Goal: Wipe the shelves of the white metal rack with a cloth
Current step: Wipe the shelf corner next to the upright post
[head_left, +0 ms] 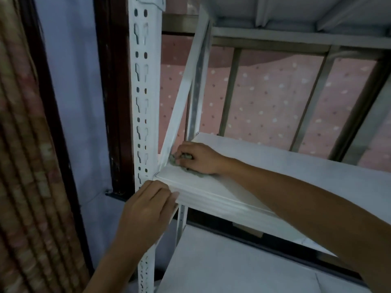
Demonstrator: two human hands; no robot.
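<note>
Head view: right hand presses cloth into shelf corner; left hand grips shelf edge. Best: press firmly, drag outward.

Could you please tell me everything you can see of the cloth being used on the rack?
The cloth is a small, crumpled rag, greenish-grey and looking like soft fabric. Most of it is hidden under the right hand, which presses it onto the top of the middle shelf at its left end, close to the slanted white brace. Only bunched edges show, by the fingertips and below the palm. The left hand does not touch it; it rests on the shelf's front corner.
</note>
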